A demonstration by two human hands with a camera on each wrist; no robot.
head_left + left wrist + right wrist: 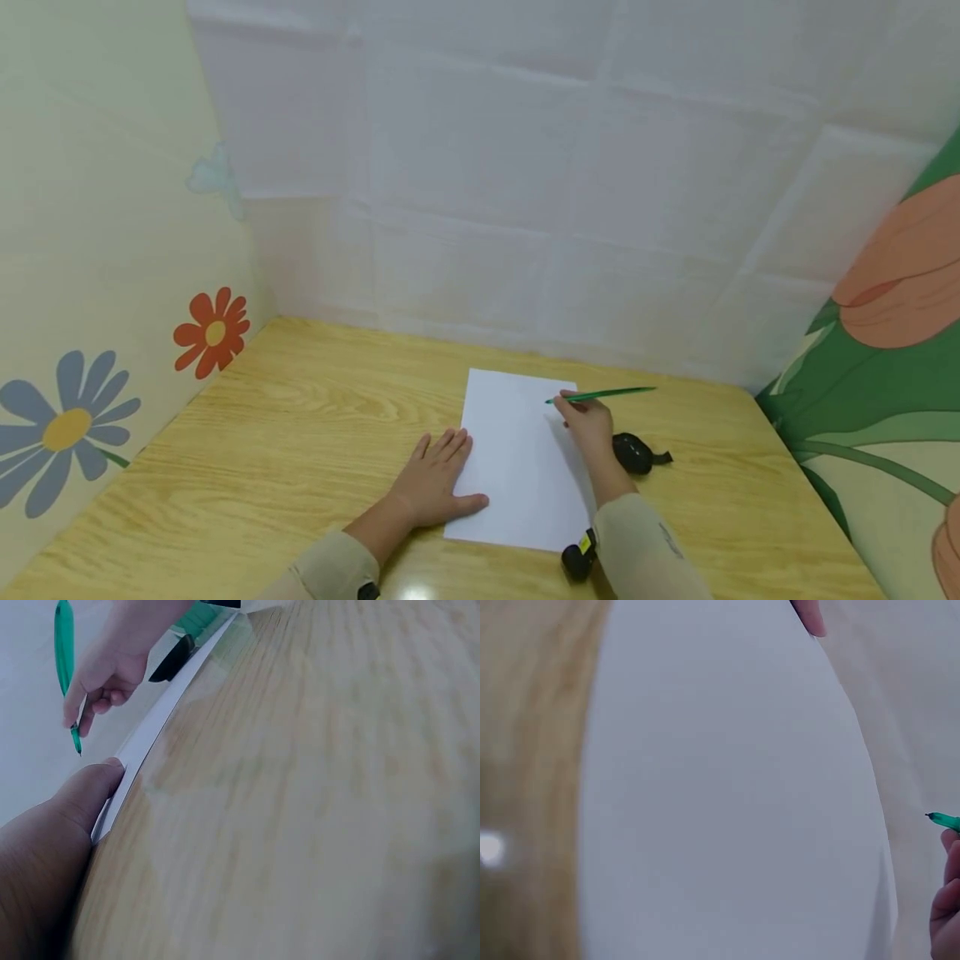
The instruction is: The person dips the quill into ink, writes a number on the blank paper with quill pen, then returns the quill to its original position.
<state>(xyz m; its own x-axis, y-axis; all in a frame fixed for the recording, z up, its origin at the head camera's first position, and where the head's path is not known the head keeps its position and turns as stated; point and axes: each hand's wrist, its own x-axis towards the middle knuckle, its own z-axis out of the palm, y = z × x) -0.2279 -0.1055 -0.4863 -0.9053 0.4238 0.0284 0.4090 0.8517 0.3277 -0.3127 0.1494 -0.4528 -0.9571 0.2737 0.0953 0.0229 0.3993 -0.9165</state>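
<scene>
A blank white sheet of paper lies on the wooden table. My left hand rests flat at its left edge, fingers spread and thumb over the paper. In the left wrist view the thumb sits at the sheet's near edge. My right hand pinches a green pen near its tip, above the upper right part of the sheet. The pen's dark point shows in the right wrist view, raised off the paper, with curled fingers beside it.
A black rounded object with a short strap appears beside the right wrist. Another black piece with a yellow label is by the right sleeve. White cloth hangs behind the table, and flower-printed walls flank it.
</scene>
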